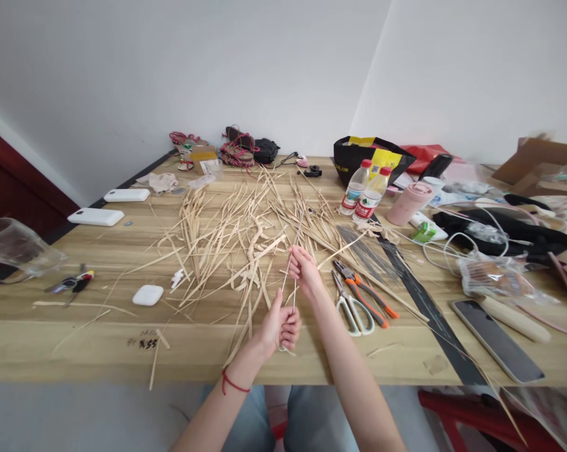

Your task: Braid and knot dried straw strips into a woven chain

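A thin, pale, silvery wire (287, 274) is bent into narrow strands that run up through both hands. My left hand (279, 326), red cord on its wrist, is closed round the lower part, and a small loop shows beneath the fingers. Higher up, my right hand (304, 269) pinches the wire between thumb and fingertips, with its end pointing away from me. Behind the hands, flat straw-coloured strips (217, 223) lie heaped on the table. Among them is a twisted, braided-looking piece (253, 242). Whether the wire is one piece or two I cannot tell.
Right of my hands lie scissors (355, 314) and orange-handled pliers (368, 292). Grey wires (365, 251), two bottles (361, 188), a pink cup (409, 202) and a phone (497, 339) are farther right. A white case (147, 295) sits left on the wooden table (99, 351).
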Action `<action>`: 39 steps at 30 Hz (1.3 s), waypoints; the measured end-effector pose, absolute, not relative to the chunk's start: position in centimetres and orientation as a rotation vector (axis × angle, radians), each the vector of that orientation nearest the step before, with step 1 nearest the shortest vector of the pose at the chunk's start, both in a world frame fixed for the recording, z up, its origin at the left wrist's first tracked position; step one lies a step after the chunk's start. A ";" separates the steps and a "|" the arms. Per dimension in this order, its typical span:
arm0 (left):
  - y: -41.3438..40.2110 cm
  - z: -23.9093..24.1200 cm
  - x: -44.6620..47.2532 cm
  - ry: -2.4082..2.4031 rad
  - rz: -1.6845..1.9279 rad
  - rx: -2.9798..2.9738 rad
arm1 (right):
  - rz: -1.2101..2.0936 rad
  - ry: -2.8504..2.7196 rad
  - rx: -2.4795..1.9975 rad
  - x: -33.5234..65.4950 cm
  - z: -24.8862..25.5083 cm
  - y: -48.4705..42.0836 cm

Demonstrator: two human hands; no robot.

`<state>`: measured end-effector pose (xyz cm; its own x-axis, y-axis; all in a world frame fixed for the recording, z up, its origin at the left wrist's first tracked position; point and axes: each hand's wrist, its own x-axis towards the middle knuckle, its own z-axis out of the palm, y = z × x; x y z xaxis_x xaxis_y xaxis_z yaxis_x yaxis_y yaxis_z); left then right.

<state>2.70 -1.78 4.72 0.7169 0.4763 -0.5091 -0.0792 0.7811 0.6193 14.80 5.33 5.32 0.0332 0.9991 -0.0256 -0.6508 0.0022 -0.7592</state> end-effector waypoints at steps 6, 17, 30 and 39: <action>-1.8 4.2 2.8 0.740 0.366 0.619 | 1.415 -0.667 -0.700 15.0 5.2 5.3; -2.4 4.0 3.2 0.632 0.360 0.558 | 1.392 -0.742 -0.687 15.2 5.6 5.1; -1.8 4.3 2.7 0.645 0.226 0.608 | 1.399 -0.726 -0.718 15.7 6.0 5.0; -2.4 4.2 3.1 0.628 0.263 0.575 | 1.418 -0.777 -0.670 15.6 6.2 4.7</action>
<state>3.12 -2.36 4.18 0.7833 0.3983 -0.4773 -0.0603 0.8129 0.5793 15.55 4.72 6.15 -0.0061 0.9974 0.0714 -0.5971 0.0536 -0.8004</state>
